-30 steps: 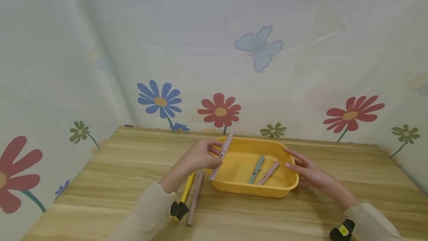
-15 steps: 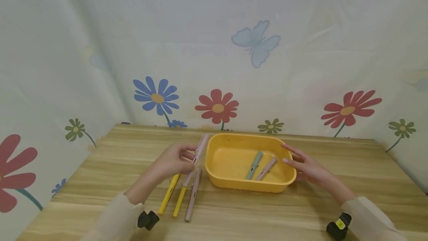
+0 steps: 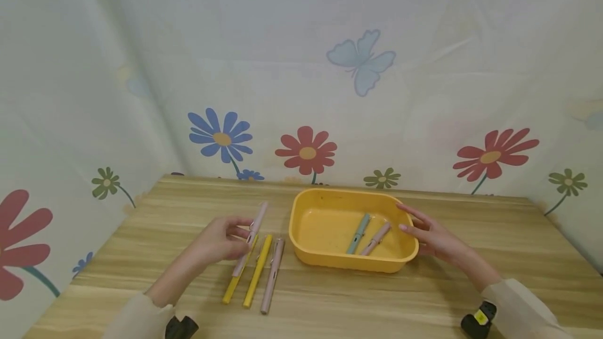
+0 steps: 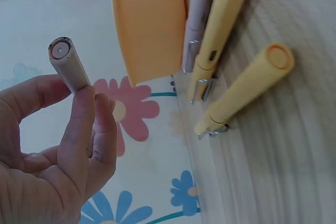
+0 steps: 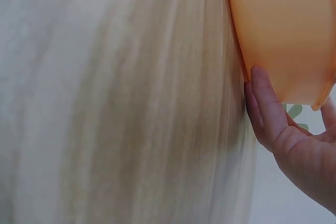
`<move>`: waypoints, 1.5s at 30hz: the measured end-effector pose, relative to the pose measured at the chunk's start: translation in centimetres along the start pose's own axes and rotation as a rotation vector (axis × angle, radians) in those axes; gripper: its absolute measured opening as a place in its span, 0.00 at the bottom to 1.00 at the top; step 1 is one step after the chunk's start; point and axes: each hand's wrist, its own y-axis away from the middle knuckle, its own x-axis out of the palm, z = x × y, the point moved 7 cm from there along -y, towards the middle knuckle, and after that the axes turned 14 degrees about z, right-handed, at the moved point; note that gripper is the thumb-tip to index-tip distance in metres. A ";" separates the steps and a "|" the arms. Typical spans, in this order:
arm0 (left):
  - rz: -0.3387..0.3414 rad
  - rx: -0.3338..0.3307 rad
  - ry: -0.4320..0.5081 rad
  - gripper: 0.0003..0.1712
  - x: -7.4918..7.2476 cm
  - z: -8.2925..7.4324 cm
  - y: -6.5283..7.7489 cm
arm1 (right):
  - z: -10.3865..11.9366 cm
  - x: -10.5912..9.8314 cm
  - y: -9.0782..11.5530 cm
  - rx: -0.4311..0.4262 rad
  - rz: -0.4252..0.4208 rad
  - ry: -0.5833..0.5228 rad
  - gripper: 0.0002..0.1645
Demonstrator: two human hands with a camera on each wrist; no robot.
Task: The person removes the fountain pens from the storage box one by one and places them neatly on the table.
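Observation:
My left hand [image 3: 221, 239] pinches a pale pink-mauve pen [image 3: 256, 221] between thumb and fingers, left of the yellow tub [image 3: 330, 261]. The pen is tilted and overlaps a yellow pen [image 3: 231, 289] in the head view; in the left wrist view its end [image 4: 68, 64] points at the camera. A second yellow pen [image 3: 257, 271] and a mauve pen [image 3: 273, 276] lie side by side to the right. At the tub's right end, my right hand [image 3: 438, 239] holds the wall, with two fingertips over the rim and other fingers against the outside.
Inside the tub lie a grey-green pen [image 3: 359, 233] and a mauve pen [image 3: 376, 238], towards its right side. Everything rests on a wood-grain table [image 3: 377, 302]. A flower-printed cloth [image 3: 414, 93] hangs behind the table's far edge.
My left hand has carried the mauve pen from over the tub's left rim leftward to above the yellow pens. The right hand stays at the tub.

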 end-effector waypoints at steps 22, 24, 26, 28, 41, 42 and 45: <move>-0.041 -0.078 -0.004 0.34 -1.6 5.2 1.3 | 0.0 0.0 0.0 -0.008 0.001 0.003 0.41; -0.038 -0.077 -0.014 0.34 -1.7 5.4 1.4 | 0.0 -0.1 0.0 -0.008 0.002 0.005 0.41; -0.037 -0.075 -0.025 0.33 -1.9 5.5 1.4 | 0.0 -0.1 0.0 -0.007 0.002 0.005 0.41; -0.033 -0.076 -0.029 0.33 -1.9 5.7 1.5 | -0.1 -0.1 0.0 -0.006 0.000 0.006 0.41; -0.046 -0.120 -0.062 0.33 -2.3 6.7 1.6 | -0.3 -0.2 -0.1 -0.013 0.001 -0.005 0.41; -0.043 -0.120 -0.068 0.33 -2.3 6.7 1.6 | -0.3 -0.2 -0.1 -0.013 0.002 -0.006 0.41; -0.045 -0.129 -0.076 0.33 -2.3 6.9 1.6 | -0.3 -0.2 -0.1 -0.017 0.006 -0.008 0.41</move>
